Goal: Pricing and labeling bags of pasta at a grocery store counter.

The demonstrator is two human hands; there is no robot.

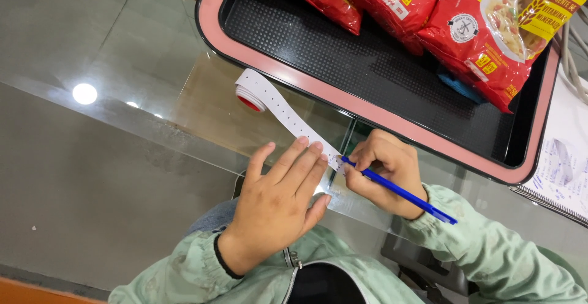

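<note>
the left hand [278, 203] lies flat, fingers spread, pinning a thin white label strip [288, 117] to the glass table [92, 175]. the right hand [386, 172] grips a blue pen [398, 191] at its end. probably light, floppy paper, best held flat near the writing spot.

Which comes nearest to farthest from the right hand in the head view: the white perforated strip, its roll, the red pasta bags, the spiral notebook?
From the right hand, which holds a blue pen:
1. White perforated paper strip, under the pen tip, just left.
2. White roll with a red core, up-left on the glass table.
3. Spiral notebook, far right.
4. Red pasta bags, on the black tray above. These last two are close to call.
</note>
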